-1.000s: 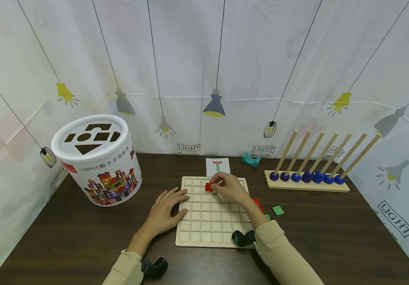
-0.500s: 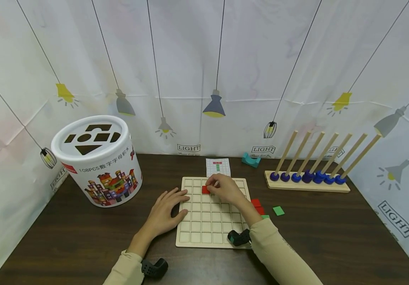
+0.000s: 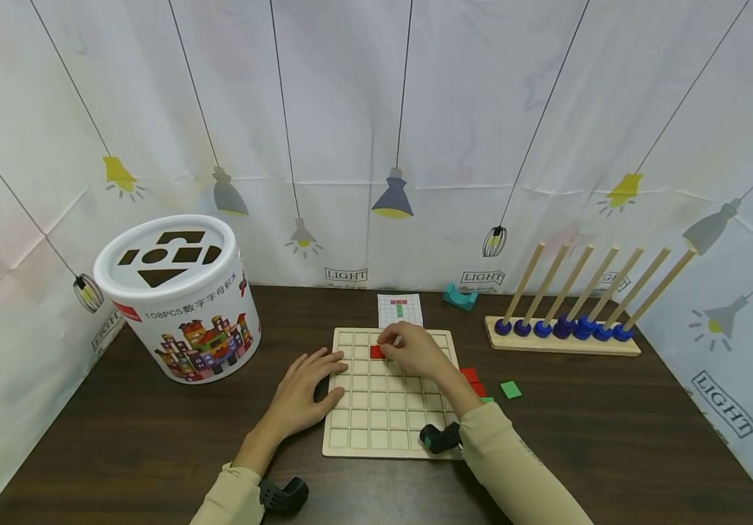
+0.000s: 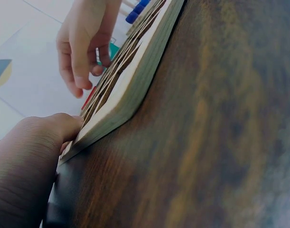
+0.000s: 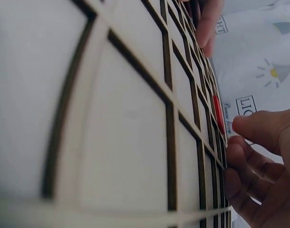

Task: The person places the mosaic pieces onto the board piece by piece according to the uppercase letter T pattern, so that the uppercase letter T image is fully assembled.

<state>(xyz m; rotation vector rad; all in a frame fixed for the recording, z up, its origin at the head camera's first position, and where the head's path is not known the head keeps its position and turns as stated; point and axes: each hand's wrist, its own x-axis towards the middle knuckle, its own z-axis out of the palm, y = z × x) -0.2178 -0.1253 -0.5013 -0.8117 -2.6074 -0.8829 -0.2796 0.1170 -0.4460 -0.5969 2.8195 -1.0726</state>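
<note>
A square wooden grid board (image 3: 360,419) lies on the dark table. In one of its upper cells sits a red square tile (image 3: 376,352), seen edge-on in the right wrist view (image 5: 218,114). My right hand (image 3: 413,352) is over the board, loosely bent thumb and fingers right beside the tile's right edge. A small gap shows between thumb and tile in the right wrist view. With fingers spread, my left hand (image 3: 304,390) rests at the board's left edge, thumb (image 4: 69,124) on its rim.
A card (image 3: 397,312) with a red and green pattern lies behind the board. Red tiles (image 3: 473,380) and a green tile (image 3: 510,389) lie to its right. Around them stand a white bucket (image 3: 179,306), a pegged wooden rack (image 3: 563,343) and a teal arch block (image 3: 460,297).
My right hand has shifted slightly left and set the red tile flat into a cell, and its fingers now stand just off it. My left hand has stayed in place.
</note>
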